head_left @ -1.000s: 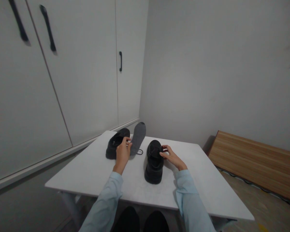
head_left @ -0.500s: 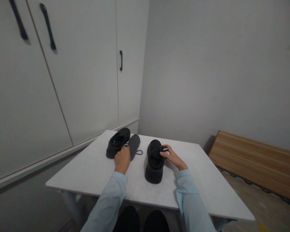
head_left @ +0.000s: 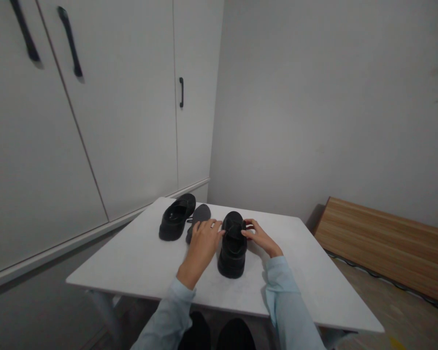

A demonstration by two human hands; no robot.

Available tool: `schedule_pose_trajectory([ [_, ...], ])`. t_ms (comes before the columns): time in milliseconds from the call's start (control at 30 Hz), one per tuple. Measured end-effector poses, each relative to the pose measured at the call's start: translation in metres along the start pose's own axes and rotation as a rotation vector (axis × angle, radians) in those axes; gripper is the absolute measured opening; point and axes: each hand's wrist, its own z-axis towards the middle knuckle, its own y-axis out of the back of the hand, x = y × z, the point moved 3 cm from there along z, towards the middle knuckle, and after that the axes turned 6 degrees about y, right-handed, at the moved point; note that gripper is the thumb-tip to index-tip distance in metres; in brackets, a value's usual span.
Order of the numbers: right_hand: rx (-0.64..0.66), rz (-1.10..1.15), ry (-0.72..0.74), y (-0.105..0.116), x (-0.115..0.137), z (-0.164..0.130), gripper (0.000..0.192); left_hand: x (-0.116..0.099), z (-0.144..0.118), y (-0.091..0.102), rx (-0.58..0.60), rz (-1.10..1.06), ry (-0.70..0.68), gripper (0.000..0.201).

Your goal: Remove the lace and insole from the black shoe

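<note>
Black shoe point(head_left: 232, 265), right edge pinched by fingers of right hand point(head_left: 260, 238), wrist angled inward. Left hand point(head_left: 203, 244) palm down, fingers half-curled at shoe's left side, grip unclear. Leftward: insole point(head_left: 202, 212), second shoe point(head_left: 172, 229), all on white counter point(head_left: 131, 265).

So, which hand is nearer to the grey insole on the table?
Left. The left hand partly covers the grey insole in this view; the right hand is farther off, at the right side of the nearer black shoe.

Plain room: tall cabinets point(head_left: 127, 112), grey wall point(head_left: 328, 112), table point(head_left: 135, 257).
</note>
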Motion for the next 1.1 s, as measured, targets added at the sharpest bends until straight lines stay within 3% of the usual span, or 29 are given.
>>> schedule_pose_trajectory([
  [100, -0.012, 0.005, 0.004, 0.000, 0.001, 0.000, 0.050, -0.025, -0.014, 0.011, 0.061, -0.135, -0.125, 0.030],
  [200, -0.008, 0.007, 0.000, 0.000, 0.001, 0.000, 0.052, -0.041, -0.024, 0.011, 0.147, -0.157, -0.155, 0.047],
  [400, -0.026, 0.014, 0.002, 0.001, -0.005, 0.002, 0.053, -0.051, -0.037, -0.015, 0.267, -0.099, -0.114, 0.058],
  [533, -0.040, 0.020, -0.012, 0.002, -0.002, 0.001, 0.051, -0.051, -0.046, -0.031, 0.185, -0.087, -0.123, 0.069],
  [667, -0.071, 0.010, -0.032, 0.002, 0.003, 0.002, 0.048, -0.050, -0.050, -0.036, 0.159, -0.110, -0.109, 0.066],
  [800, -0.174, -0.036, -0.045, 0.009, -0.008, 0.007, 0.044, -0.049, -0.049, -0.034, 0.175, -0.155, -0.090, 0.062],
  [933, -0.264, -0.302, -0.044, 0.017, -0.024, 0.011, 0.028, -0.049, -0.044, -0.028, 0.214, -0.181, -0.082, 0.051],
  [1100, -0.197, -0.534, -0.022, 0.017, -0.034, 0.013, 0.024, -0.050, -0.039, -0.023, 0.264, -0.173, -0.070, 0.042],
])
